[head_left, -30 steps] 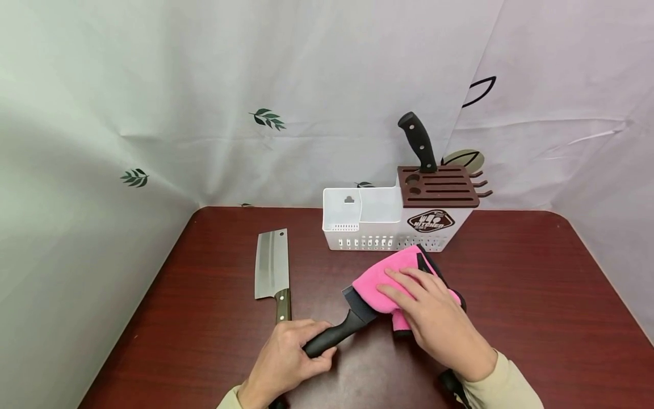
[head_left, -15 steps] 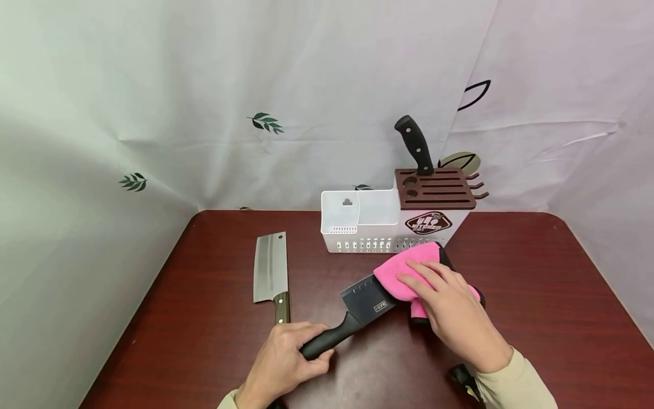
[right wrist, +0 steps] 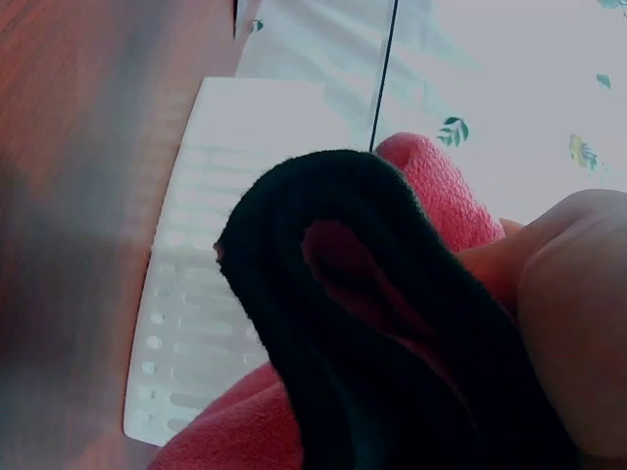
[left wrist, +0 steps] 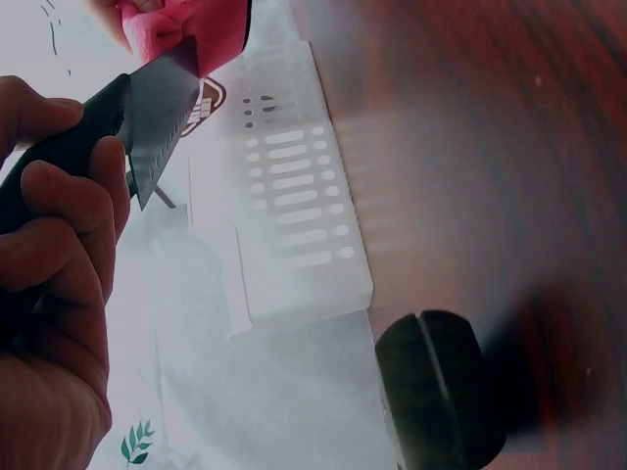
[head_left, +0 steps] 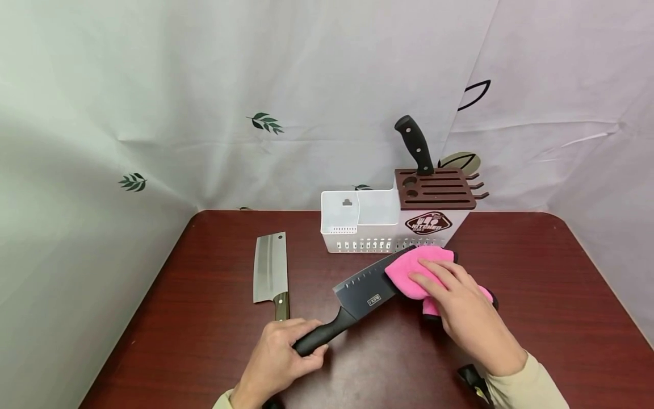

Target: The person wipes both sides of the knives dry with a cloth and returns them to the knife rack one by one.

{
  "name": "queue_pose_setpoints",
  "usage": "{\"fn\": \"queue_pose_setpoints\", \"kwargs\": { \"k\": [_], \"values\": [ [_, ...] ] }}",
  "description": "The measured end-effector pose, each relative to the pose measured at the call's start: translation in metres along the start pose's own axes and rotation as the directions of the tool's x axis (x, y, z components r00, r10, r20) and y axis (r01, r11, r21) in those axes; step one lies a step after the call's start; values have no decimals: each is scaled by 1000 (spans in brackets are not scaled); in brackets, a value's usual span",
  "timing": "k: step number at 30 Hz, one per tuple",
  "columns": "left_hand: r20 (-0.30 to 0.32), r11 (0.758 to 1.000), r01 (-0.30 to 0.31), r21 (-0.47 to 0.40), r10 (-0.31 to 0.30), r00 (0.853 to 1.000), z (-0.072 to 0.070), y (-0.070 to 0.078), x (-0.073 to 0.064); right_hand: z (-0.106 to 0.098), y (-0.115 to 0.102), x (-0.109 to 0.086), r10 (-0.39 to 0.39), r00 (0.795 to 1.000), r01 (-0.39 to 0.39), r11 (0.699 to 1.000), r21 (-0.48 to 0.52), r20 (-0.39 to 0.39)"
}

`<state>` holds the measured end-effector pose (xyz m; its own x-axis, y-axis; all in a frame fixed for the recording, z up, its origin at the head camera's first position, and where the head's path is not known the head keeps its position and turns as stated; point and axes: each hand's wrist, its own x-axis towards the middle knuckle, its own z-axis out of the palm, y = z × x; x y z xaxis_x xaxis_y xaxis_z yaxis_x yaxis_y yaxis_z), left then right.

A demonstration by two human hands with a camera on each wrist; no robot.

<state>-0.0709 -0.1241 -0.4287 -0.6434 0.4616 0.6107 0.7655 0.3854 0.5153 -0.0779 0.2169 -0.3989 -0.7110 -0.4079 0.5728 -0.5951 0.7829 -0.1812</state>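
Observation:
My left hand (head_left: 281,355) grips the black handle of a broad black kitchen knife (head_left: 365,292), held up at a slant with its blade pointing right and away. A pink cloth (head_left: 416,267) with black edging is folded over the blade's far end, the tip showing just past it. My right hand (head_left: 467,309) holds the cloth against the blade, fingers lying on top; the thumb is hidden in the head view. The right wrist view shows the cloth's dark edging (right wrist: 323,196) looped in a fold. Left of the knife lies a steel cleaver (head_left: 272,267), its handle partly behind my left hand.
A white perforated knife rack (head_left: 365,241) with a brown slotted top stands at the table's back. One black-handled knife (head_left: 416,145) sits in a slot, and brown hooks stick out at right. White patterned cloth walls surround the red-brown table (head_left: 204,341).
My right hand and the pink cloth have slid right along the blade toward its tip, baring more of the blade and its marking. My left hand has shifted slightly left with the knife.

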Motion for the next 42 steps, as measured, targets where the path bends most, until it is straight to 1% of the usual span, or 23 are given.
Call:
{"fn": "queue_pose_setpoints", "kwargs": {
  "k": [9, 14, 19, 26, 34, 37, 42],
  "values": [
    [-11, 1000, 18, -13, -18, 1000, -1, -1, -1, 0, -7, 0, -109, 994, 109, 994, 31, 2],
    [-15, 1000, 21, -9, -21, 1000, -1, -1, -1, 1, -14, 2, -145, 989, 145, 989, 31, 0],
    [-19, 1000, 16, 7, -16, 1000, 0, -1, 0, 3, -22, 3, -178, 984, 178, 981, 72, 2],
    [-15, 1000, 8, 23, -8, 1000, 1, 0, 0, 7, -31, 5, -234, 972, 230, 968, 100, 31],
    [-8, 998, 1, 62, -1, 1000, 3, 2, 0, 11, -44, 7, -246, 966, 237, 965, 108, 77],
    [-6, 998, -3, 62, 4, 1000, 4, 4, 0, 11, -47, 9, -248, 965, 237, 965, 113, 89],
    [-2, 999, -28, 45, 28, 1000, 6, 5, 1, 14, -52, 14, -261, 962, 252, 961, 112, 75]
  ]
}}
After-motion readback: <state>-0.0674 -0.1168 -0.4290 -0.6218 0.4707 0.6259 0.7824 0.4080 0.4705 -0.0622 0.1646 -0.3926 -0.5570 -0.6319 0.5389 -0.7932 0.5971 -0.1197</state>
